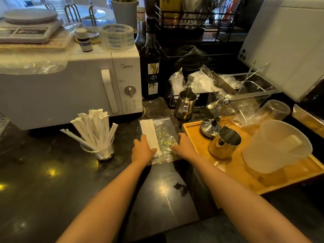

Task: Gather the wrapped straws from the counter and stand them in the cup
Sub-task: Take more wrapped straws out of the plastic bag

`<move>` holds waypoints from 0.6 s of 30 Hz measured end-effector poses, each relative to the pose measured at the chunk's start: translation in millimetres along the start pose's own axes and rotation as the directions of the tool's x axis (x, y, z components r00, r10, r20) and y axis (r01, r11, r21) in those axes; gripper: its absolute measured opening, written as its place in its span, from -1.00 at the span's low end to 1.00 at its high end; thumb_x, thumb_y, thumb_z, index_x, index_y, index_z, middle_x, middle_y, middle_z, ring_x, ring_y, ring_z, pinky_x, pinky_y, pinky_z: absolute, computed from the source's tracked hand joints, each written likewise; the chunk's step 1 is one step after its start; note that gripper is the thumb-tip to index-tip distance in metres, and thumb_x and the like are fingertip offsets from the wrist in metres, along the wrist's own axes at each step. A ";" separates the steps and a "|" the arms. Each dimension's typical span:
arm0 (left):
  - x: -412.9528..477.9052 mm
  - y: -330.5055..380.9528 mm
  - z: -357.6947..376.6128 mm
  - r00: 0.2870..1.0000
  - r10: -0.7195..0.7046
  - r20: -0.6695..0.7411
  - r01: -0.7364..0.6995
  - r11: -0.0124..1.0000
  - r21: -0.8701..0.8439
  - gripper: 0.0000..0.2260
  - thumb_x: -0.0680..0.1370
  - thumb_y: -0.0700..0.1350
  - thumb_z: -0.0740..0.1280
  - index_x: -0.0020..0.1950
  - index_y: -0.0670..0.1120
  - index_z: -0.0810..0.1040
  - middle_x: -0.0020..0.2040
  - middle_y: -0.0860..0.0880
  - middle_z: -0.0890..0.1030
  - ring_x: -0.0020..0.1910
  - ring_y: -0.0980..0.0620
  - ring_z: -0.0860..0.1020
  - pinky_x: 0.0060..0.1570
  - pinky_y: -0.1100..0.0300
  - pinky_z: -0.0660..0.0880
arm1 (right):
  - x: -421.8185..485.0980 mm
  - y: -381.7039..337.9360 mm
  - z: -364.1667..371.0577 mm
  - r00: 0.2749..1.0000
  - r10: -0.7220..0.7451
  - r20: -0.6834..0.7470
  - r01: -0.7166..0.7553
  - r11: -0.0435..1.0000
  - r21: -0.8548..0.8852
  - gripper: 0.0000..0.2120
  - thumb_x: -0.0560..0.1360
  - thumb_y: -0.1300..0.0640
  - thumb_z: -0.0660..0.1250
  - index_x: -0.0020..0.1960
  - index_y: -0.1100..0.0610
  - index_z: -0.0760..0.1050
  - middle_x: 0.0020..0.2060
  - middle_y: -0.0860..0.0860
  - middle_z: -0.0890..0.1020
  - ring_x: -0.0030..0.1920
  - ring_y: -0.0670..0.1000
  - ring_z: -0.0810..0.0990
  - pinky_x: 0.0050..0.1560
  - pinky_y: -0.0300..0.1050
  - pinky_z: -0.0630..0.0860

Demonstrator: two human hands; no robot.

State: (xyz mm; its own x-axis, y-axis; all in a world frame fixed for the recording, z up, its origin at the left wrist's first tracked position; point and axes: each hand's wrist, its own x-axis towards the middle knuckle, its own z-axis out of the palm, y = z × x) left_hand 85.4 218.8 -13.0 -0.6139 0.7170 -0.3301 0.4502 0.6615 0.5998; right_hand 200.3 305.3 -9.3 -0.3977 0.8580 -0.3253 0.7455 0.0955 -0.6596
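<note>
A clear glass cup (103, 151) stands on the dark counter in front of the microwave, with several white paper-wrapped straws (95, 128) upright and fanned out in it. To its right lies a clear plastic bag (164, 132) holding a few more wrapped straws (149, 132) along its left side. My left hand (142, 149) rests on the near left end of the bag, over the straws. My right hand (184, 146) lies on the bag's near right edge. Whether either hand is gripping the bag or only pressing on it is unclear.
A white microwave (70, 88) stands behind the cup. Right of the bag is a wooden tray (233, 165) with a steel pitcher (224, 144), a lid and a translucent plastic jug (275, 146). Another steel pitcher (185, 104), a syrup bottle (151, 67) and a cutlery bin (245, 90) stand behind.
</note>
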 end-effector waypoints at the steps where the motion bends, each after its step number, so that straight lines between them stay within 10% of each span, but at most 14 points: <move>1: 0.6 0.3 -0.1 1.000 -0.018 0.001 0.018 0.999 -0.028 -0.45 0.44 -0.10 0.38 0.34 -0.15 0.21 0.29 -0.27 0.32 0.20 -0.28 0.42 0.16 -0.04 0.40 | 1.3 0.6 0.7 1.000 0.003 0.003 -0.003 1.000 -0.007 -0.43 0.41 0.23 0.37 0.36 0.25 0.24 0.30 0.24 0.41 0.27 0.20 0.44 0.26 0.04 0.44; 18: -0.2 -5.3 -53.8 0.997 0.003 0.081 0.017 0.971 -0.238 -0.76 0.45 -0.29 0.33 0.11 -0.16 0.57 0.22 -0.18 0.52 0.18 -0.14 0.48 0.12 0.13 0.41 | -10.0 -41.6 -23.3 0.998 -0.053 0.015 0.046 0.951 0.306 -0.69 0.40 0.35 0.36 0.12 0.18 0.46 0.01 0.09 0.50 0.04 0.07 0.53 -0.10 -0.15 0.52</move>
State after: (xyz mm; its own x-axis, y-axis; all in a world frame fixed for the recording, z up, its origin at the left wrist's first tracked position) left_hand 48.2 203.4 23.1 -0.5581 0.7342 -0.3865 0.2722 0.6021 0.7506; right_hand 185.8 304.5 37.3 -0.4447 0.8442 -0.2993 0.5265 -0.0240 -0.8498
